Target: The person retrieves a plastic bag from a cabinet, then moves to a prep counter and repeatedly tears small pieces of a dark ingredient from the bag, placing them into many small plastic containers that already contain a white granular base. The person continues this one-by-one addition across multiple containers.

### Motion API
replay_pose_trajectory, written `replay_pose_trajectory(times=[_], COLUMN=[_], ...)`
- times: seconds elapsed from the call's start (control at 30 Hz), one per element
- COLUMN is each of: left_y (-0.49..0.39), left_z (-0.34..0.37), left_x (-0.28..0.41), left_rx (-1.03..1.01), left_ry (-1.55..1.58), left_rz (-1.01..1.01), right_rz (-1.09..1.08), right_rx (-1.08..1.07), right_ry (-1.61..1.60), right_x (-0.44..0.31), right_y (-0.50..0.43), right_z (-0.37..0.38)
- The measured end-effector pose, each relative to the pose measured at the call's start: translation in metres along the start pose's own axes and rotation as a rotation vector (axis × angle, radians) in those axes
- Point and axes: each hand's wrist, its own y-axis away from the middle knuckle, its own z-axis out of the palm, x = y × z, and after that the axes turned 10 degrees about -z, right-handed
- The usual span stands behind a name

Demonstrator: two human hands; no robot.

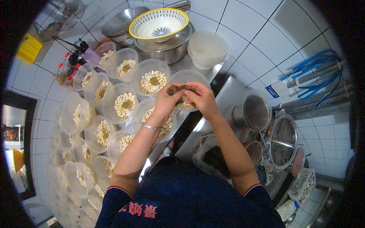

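Both hands meet above a clear plastic bowl (189, 74) that holds pale chopped pieces. Between their fingertips, my left hand (165, 101) and my right hand (204, 98) grip a dark brown piece of food (191, 89); its exact kind is not clear. Below my left wrist, which wears a silver bangle, another plastic bowl (139, 115) is partly covered by the arm. Just to the left stands a bowl of pale cubes (146, 82) topped with yellow-brown powder and white grains. Several similar bowls fill the counter farther left.
Behind the bowls are a perforated steel colander (125, 22), a yellow-rimmed bowl (158, 24) on a lidded steel pot (165, 54), and stacked plastic bowls (206, 48). On the right stand a tall container (253, 111) and a large covered basin (283, 141). Blue strips (316, 64) hang by the wall.
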Motion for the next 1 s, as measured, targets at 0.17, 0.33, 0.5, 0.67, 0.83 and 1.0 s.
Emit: replay_pose_trajectory(times=[0.17, 0.33, 0.5, 0.67, 0.83, 1.0], left_y=[-0.001, 0.0, -0.001, 0.002, 0.006, -0.002], left_z=[-0.004, -0.01, -0.038, -0.048, -0.074, -0.096], left_x=[0.003, 0.009, 0.018, 0.016, 0.027, 0.027], left_rx=[0.048, -0.015, 0.096, 0.101, 0.052, 0.113], left_ry=[-0.071, 0.24, 0.248, -0.164, 0.033, 0.012], left_rz=[-0.02, -0.046, -0.072, 0.174, -0.079, -0.058], right_rz=[0.037, 0.009, -0.132, -0.27, 0.147, 0.132], right_rx=[-0.006, 0.034, -0.072, -0.244, -0.136, -0.142], right_ry=[0.115, 0.277, 0.95, 0.345, -0.016, -0.012], right_x=[-0.001, 0.022, 0.022, 0.007, 0.008, 0.028], right_y=[-0.008, -0.013, -0.011, -0.024, -0.047, -0.064], right_z=[-0.002, -0.009, -0.012, 0.027, 0.057, 0.075])
